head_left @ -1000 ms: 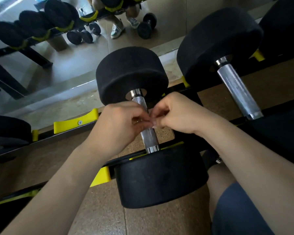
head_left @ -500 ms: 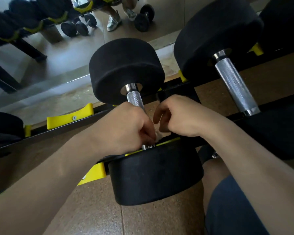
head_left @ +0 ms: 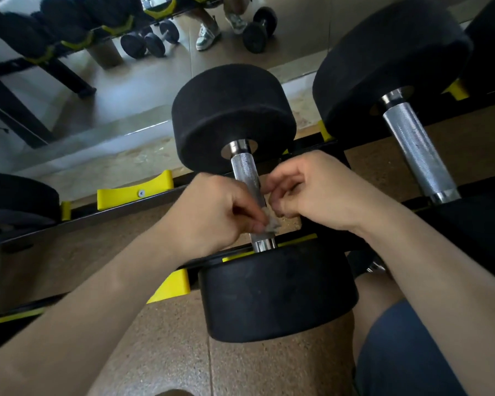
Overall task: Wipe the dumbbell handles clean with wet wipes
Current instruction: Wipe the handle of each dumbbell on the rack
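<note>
On the rack (head_left: 312, 148), the dumbbell (head_left: 277, 292) lies with its handle (head_left: 246, 171) running straight away from the person, near head to far head. Left grip (head_left: 212, 215) pinches a crumpled wet wipe (head_left: 272, 225) against the handle's near end. Right grip (head_left: 317, 192) is curled just beside it, perhaps sharing the wipe, though I cannot tell. Bare knurling lies beyond both, so wiping likely travels outward along that axis.

A gym: racked dumbbells (head_left: 235, 118), wall mirror (head_left: 126, 81), rubber floor (head_left: 177, 347).
</note>
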Available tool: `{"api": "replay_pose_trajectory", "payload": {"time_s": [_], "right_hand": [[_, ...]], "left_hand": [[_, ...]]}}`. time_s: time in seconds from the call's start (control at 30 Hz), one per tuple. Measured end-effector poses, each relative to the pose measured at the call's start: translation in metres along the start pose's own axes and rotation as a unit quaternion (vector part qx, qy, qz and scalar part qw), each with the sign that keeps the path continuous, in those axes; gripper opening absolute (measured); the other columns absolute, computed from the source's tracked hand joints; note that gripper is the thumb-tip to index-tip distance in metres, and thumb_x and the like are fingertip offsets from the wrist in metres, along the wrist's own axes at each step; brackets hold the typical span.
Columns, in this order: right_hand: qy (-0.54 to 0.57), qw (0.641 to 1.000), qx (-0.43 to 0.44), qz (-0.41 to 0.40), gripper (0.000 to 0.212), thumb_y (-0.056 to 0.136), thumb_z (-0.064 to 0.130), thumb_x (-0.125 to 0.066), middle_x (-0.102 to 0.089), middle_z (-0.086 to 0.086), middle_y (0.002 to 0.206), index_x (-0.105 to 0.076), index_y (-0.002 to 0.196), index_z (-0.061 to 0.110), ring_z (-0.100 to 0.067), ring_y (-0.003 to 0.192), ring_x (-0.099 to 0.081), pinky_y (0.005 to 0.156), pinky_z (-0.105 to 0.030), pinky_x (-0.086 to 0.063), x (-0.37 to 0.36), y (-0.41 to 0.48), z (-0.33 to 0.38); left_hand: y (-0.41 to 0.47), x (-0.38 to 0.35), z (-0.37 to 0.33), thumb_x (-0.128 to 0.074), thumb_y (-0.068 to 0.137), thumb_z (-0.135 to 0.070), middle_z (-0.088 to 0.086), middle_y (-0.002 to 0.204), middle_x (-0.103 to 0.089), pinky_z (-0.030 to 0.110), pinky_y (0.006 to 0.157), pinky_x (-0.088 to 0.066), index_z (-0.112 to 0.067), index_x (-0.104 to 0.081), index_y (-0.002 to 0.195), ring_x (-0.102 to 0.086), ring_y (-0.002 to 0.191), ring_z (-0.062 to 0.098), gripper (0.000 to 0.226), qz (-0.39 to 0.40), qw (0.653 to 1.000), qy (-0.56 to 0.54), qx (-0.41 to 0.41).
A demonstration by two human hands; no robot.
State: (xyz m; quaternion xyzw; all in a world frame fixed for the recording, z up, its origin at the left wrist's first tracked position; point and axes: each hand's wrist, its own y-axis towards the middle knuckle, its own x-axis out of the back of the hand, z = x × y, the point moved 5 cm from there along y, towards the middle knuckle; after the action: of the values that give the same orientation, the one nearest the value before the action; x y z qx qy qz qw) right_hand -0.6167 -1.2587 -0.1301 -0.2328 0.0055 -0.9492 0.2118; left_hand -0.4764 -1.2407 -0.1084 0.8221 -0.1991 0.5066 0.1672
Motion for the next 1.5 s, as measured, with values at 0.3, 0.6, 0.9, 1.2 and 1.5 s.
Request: {"api": "replay_pose_trajectory", "payload": {"time_s": [0.3,0.6,0.9,1.2,1.5], "right_hand": [[-0.036,0.994,0.052,-0.091,0.015,0.080,0.016,-0.076,-0.066,0.016,0.074,-0.074,0.086,0.029,0.005,0.070,-0.062,0.069,-0.009,-0.049,-0.003,0.019,0.013],[-0.093,0.968,0.091,-0.215,0.009,0.076,0.022,-0.079,-0.063,0.016,0.065,-0.071,0.075,0.026,0.006,0.058,-0.057,0.058,-0.008,-0.044,0.006,0.039,0.024],[-0.187,0.964,0.102,-0.162,0.016,0.091,0.018,-0.062,-0.070,-0.002,0.098,-0.076,0.100,0.019,-0.016,0.091,-0.063,0.084,-0.032,-0.050,0.002,0.026,0.023],[-0.094,0.985,0.037,-0.137,0.025,0.096,0.013,-0.055,-0.069,0.007,0.111,-0.071,0.113,0.022,-0.006,0.102,-0.059,0.078,-0.007,-0.037,-0.005,0.019,0.012],[-0.048,0.998,0.006,-0.043,0.028,0.093,0.009,-0.057,-0.070,0.017,0.099,-0.071,0.106,0.031,0.002,0.095,-0.064,0.090,-0.024,-0.052,-0.001,-0.003,0.007]], "left_hand": [[-0.008,0.005,0.027,-0.083,0.072,-0.016,-0.024,0.064,-0.062,0.008,0.061,-0.041,-0.029,-0.076,0.075,-0.060,0.065,-0.004,0.014,-0.241,0.955,-0.094,0.147],[0.005,0.007,0.038,-0.079,0.078,-0.020,-0.022,0.073,-0.066,0.015,0.067,-0.049,-0.024,-0.075,0.088,-0.062,0.068,-0.007,0.012,-0.339,0.913,-0.152,0.167],[0.021,0.019,0.017,-0.071,0.076,-0.022,-0.001,0.073,-0.071,0.025,0.061,-0.047,-0.020,-0.078,0.078,-0.065,0.067,0.016,0.008,-0.330,0.937,0.037,0.105],[0.026,0.023,0.010,-0.065,0.075,-0.022,0.002,0.068,-0.067,0.028,0.052,-0.046,-0.019,-0.076,0.070,-0.063,0.060,0.024,0.012,-0.293,0.945,0.127,0.077],[-0.003,-0.004,0.008,-0.084,0.070,-0.010,-0.013,0.071,-0.071,0.014,0.069,-0.048,-0.023,-0.078,0.071,-0.064,0.069,-0.002,0.014,0.000,0.997,-0.071,0.039]]}}
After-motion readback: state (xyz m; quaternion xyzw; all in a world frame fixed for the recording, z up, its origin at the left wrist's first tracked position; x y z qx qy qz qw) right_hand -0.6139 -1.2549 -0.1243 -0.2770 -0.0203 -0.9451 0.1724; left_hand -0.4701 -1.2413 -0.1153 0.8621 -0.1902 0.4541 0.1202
